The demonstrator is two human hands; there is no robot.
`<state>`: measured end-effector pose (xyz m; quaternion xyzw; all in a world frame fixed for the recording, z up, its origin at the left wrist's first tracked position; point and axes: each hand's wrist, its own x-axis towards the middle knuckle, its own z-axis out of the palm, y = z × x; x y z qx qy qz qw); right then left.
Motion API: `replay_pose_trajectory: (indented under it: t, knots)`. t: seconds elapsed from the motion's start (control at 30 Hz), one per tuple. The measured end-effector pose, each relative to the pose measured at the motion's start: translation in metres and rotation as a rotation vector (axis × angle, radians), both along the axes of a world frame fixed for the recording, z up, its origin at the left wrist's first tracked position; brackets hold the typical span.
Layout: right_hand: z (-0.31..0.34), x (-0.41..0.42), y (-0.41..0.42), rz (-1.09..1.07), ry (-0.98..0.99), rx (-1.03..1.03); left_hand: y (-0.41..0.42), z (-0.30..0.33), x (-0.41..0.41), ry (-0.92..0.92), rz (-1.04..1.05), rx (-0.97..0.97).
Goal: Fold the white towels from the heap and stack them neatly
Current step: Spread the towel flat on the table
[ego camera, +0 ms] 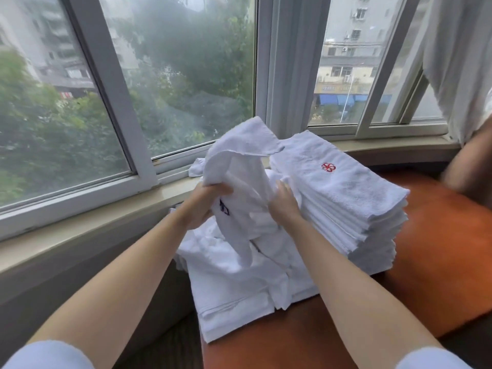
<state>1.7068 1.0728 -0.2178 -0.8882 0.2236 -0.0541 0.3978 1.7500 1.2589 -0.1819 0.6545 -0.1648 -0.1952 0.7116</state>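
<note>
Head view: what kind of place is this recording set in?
Probably a hotel room or similar lodging, on an upper floor: a stack of folded towels with a red embroidered logo, an orange cushioned seat, and a bay window overlooking trees and buildings.

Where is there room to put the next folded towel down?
Bare orange cushion lies right of the folded stack, and in front of the loose heap. The heap and stack crowd the middle. The windowsill left is bare too.
</note>
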Motion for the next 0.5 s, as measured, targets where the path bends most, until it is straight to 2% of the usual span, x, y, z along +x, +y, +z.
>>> replay_pose_trajectory:
  t: [0.07,0.13,0.17,0.23,0.27,0.3,0.37,0.4,0.5]
  knots:
    - [-0.029,-0.012,0.005,0.137,0.255,-0.181,0.008,0.009,-0.002,0.129,-0.076,-0.16]
    - [-0.042,-0.023,0.016,0.285,0.369,-0.198,0.011,0.014,0.002,0.156,-0.094,-0.225]
    - [-0.042,-0.029,0.022,0.396,0.376,-0.139,0.01,0.015,0.003,0.176,-0.067,-0.235]
    - [-0.031,-0.042,0.032,0.526,0.405,0.123,0.004,0.01,0.004,0.193,0.038,-0.136]
    - [-0.021,-0.047,0.033,0.538,0.437,0.255,0.002,0.004,0.002,0.168,0.085,-0.031]
    - [-0.009,-0.051,0.034,0.536,0.439,0.304,0.001,-0.004,0.0,0.103,0.1,0.114]
    - [0.011,-0.055,0.031,0.473,0.309,0.279,0.001,-0.02,-0.006,-0.015,0.041,0.337]
    - [0.016,-0.054,0.028,0.4,0.175,0.332,0.003,-0.027,-0.011,0.001,0.004,0.38]
    - [0.017,-0.055,0.017,0.035,-0.186,0.761,0.008,-0.046,-0.022,0.085,-0.026,0.433]
